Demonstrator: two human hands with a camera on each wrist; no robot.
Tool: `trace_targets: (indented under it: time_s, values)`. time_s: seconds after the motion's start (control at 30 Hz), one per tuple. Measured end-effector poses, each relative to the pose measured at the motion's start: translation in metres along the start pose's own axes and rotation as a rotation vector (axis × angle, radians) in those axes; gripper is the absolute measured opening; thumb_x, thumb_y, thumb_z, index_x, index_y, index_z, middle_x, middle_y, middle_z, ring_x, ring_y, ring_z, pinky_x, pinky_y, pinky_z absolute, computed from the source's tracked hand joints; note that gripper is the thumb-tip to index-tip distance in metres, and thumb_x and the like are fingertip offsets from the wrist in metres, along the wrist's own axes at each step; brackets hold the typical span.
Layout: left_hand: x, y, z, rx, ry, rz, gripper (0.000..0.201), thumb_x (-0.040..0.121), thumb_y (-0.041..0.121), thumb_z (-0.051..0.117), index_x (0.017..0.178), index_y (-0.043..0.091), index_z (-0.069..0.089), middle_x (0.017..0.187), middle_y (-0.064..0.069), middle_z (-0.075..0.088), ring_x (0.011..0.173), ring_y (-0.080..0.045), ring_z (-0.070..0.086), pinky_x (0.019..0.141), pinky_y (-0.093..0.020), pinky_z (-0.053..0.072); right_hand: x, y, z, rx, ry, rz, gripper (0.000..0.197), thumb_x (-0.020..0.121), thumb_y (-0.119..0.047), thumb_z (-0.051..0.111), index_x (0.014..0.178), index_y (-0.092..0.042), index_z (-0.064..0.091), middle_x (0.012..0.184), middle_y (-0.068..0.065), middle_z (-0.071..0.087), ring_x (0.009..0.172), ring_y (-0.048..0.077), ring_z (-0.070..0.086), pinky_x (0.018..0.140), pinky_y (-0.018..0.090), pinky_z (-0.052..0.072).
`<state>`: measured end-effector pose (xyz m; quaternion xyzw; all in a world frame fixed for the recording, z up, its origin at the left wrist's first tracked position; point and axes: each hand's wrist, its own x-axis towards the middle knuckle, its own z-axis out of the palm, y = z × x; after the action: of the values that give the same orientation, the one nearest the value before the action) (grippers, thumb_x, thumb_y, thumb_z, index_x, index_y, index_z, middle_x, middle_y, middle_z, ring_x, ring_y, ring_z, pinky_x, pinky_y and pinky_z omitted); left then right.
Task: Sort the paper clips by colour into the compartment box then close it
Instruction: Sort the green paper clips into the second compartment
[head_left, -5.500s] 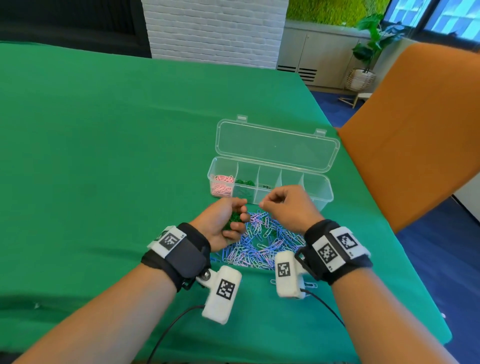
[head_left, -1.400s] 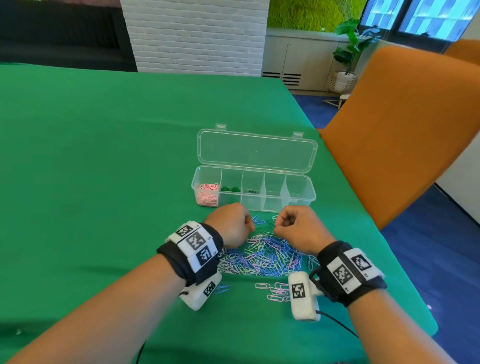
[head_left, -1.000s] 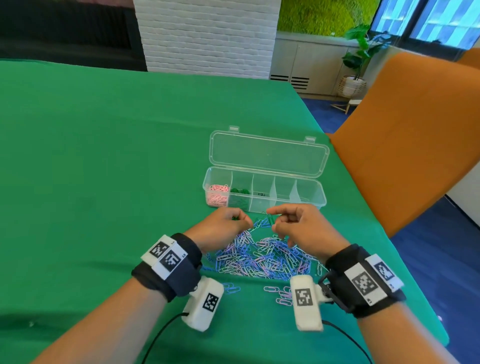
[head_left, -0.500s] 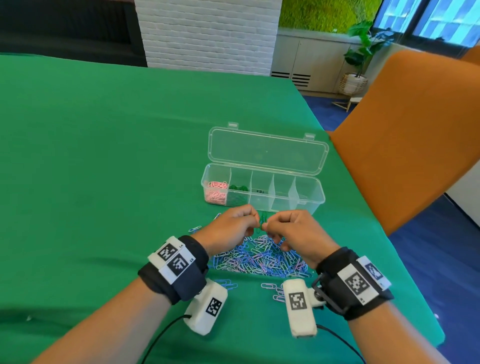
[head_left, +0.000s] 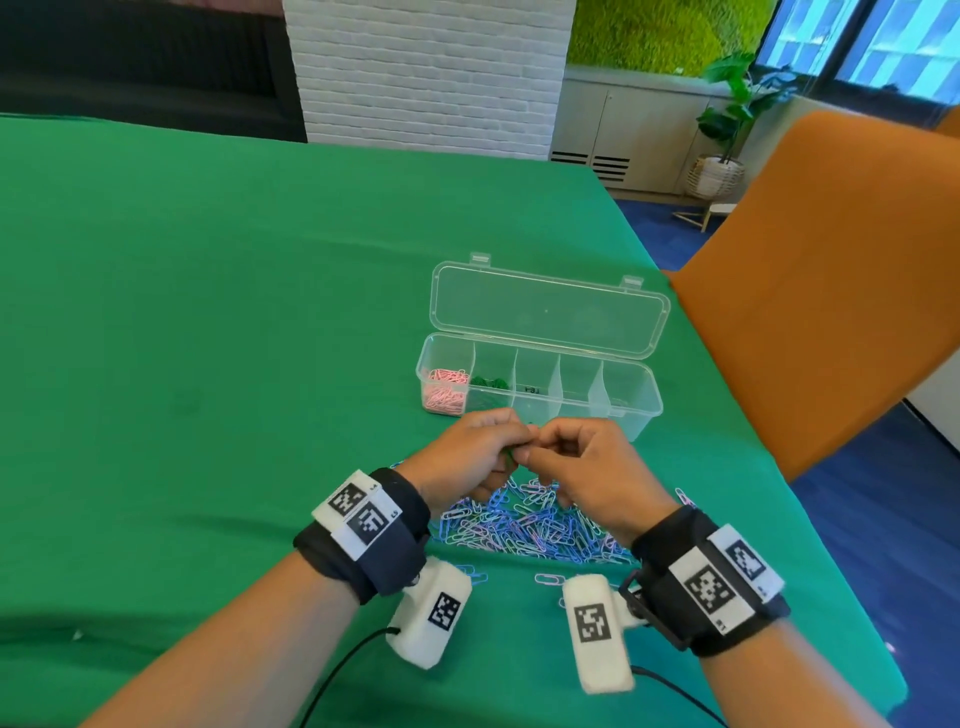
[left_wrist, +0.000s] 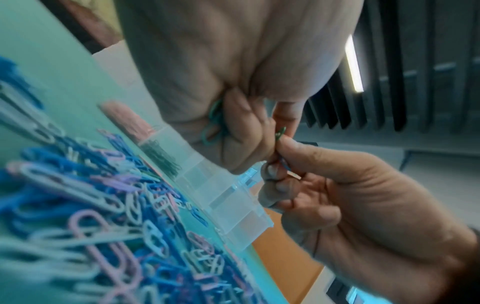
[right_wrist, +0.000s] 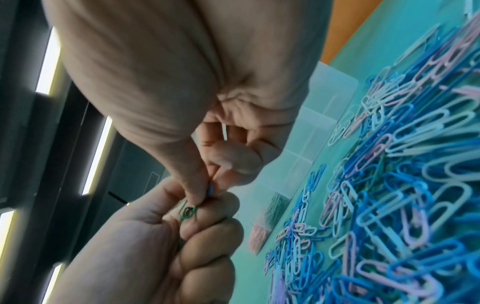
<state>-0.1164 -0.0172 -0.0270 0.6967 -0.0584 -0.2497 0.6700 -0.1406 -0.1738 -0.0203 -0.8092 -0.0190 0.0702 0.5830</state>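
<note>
**Linked clips may slip at handover**

Mid-frame, our right hand (head_left: 587, 467) pinches a green clip (left_wrist: 280, 131) hooked to a blue one; our left hand (head_left: 467, 457) clutches more green clips (left_wrist: 214, 123). Tugging could spill them into the pile (head_left: 524, 530) below the box (head_left: 636, 410).

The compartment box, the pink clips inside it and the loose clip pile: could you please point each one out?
compartment box (head_left: 636, 410): head view, bare front wall at its right end.
pink clips (head_left: 444, 392): head view, middle of the heap.
loose clip pile (head_left: 530, 530): head view, centre.
</note>
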Motion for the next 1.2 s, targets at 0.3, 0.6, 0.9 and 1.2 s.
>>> trace_targets:
  time_s: [0.3,0.6,0.9,1.2]
  values:
    - [0.002,-0.003,-0.005,-0.284,-0.074,-0.077,0.024,0.099,0.01,0.038,0.081,0.013,0.054,0.056,0.001,0.032,0.039,-0.005,0.02,0.037,-0.017,0.012,-0.001,-0.003,0.005,-0.195,0.075,-0.147,0.013,0.09,-0.02,0.071,0.079,-0.012,0.072,0.067,0.009,0.065,0.058,0.008,0.049,0.057,0.021,0.044]
    - [0.021,0.001,-0.013,-0.84,0.091,-0.226,0.018,0.092,0.007,0.031,0.081,0.011,0.043,0.056,0.002,0.034,0.035,-0.006,0.027,0.029,-0.015,0.018,0.003,-0.006,-0.008,-0.071,0.226,-0.121,0.016,0.09,-0.021,0.071,0.074,-0.018,0.071,0.066,0.009,0.067,0.058,0.011,0.055,0.053,0.028,0.047]
    - [0.069,0.069,-0.02,-0.633,0.314,-0.04,0.036,0.103,0.031,0.04,0.069,0.021,0.04,0.043,0.009,0.03,0.029,-0.006,0.023,0.028,-0.016,0.013,0.004,-0.002,-0.021,-0.007,0.251,-0.082,0.015,0.091,-0.02,0.069,0.077,-0.015,0.07,0.08,0.016,0.071,0.06,0.009,0.057,0.049,0.015,0.046]
    - [0.095,0.062,-0.017,-0.379,0.526,0.151,0.049,0.099,0.05,0.041,0.068,0.014,0.053,0.059,-0.002,0.055,0.056,-0.018,0.055,0.065,-0.03,0.04,0.003,-0.002,-0.023,0.006,0.236,-0.067,0.016,0.091,-0.019,0.069,0.076,-0.014,0.07,0.074,0.015,0.068,0.06,0.011,0.055,0.048,0.016,0.045]
